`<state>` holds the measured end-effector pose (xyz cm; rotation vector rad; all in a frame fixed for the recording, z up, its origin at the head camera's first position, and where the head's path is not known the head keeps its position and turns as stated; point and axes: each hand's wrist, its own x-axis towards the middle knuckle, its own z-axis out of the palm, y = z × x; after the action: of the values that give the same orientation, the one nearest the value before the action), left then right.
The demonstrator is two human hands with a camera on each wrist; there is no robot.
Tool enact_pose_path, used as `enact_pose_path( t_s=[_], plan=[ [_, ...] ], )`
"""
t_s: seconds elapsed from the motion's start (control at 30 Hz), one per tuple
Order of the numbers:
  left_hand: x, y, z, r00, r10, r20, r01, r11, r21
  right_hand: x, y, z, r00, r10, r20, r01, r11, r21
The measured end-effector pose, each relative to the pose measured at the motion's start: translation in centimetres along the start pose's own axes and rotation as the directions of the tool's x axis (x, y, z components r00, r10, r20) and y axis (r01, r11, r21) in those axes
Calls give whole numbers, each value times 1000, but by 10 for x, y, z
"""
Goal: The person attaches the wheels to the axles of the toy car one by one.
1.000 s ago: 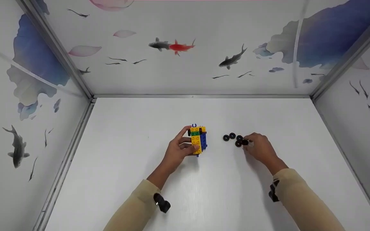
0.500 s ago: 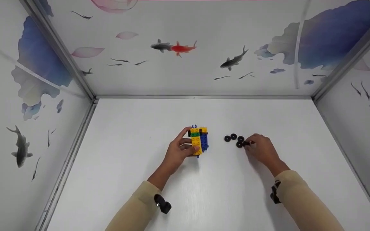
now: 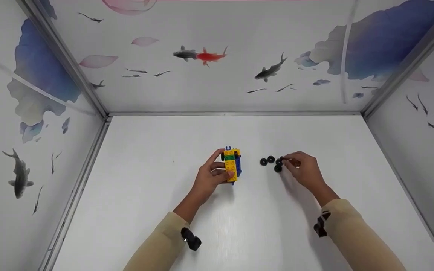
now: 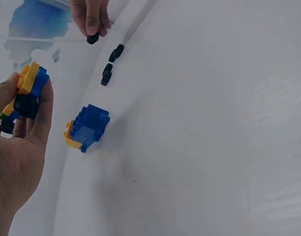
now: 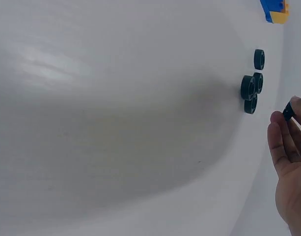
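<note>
At the left of the white tabletop (image 3: 145,158), our left hand (image 3: 206,175) pinches a yellow, blue and green toy-brick vehicle body (image 3: 230,165), which lies at about two o'clock from the palm, thumb on the near side and index finger at the far end. The left wrist view shows black fitted wheels (image 4: 26,105) on its underside, so we do well to press the bricks, not those wheels. Just beside it at three o'clock in the head view sits a separate blue-and-yellow brick assembly (image 4: 89,125), resting on the tabletop; we should hold the body clear of it. Farther along, near three o'clock, four loose black wheels (image 3: 271,159) lie close together, some seemingly touching. At the far right our right hand (image 3: 307,171) pinches one small black wheel (image 5: 288,112) between thumb and fingertips, its other fingers loosely extended; this wheel is at about ten o'clock from the knuckles. The step in hand seems to be picking out that single wheel: a light grip on its rim, lifted straight up, should avoid knocking its neighbours, while a steady left wrist should save the body from twisting apart.
</note>
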<state>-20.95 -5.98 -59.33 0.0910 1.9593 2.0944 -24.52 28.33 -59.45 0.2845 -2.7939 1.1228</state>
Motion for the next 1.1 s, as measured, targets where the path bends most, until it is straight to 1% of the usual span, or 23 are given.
enact_pose_path(
  t_s=[0.17, 0.27, 0.5, 0.6, 0.77, 0.83, 0.93, 1.1],
  plan=[
    [0, 1, 3, 1000, -6, -8, 6, 1000, 17, 1, -9, 2, 1000, 18, -16, -17, 997, 78],
    [-1, 1, 4, 1000, -4, -14, 5, 1000, 26, 1, -13, 2, 1000, 17, -23, -14, 995, 95],
    [-2, 1, 5, 1000, -5, -16, 5, 1000, 18, 1, -24, 8, 1000, 28, -11, -26, 988, 149],
    [-1, 1, 5, 1000, -5, -16, 5, 1000, 9, 1, -28, 12, 1000, 17, -2, -16, 982, 190],
    [0, -1, 5, 1000, -3, -4, 3, 1000, -25, 1, -37, 18, 1000, -24, 9, 21, 964, 265],
    [1, -1, 5, 1000, -3, 0, 3, 1000, -30, 0, -39, 20, 999, -41, 8, 37, 962, 270],
    [1, -2, 6, 1000, -5, -1, 5, 1000, -28, 0, -44, 22, 998, -58, 7, 54, 966, 252],
    [0, -1, 6, 1000, -7, -1, 7, 999, -39, 1, -51, 25, 996, -90, 29, 80, 968, 237]
  ],
)
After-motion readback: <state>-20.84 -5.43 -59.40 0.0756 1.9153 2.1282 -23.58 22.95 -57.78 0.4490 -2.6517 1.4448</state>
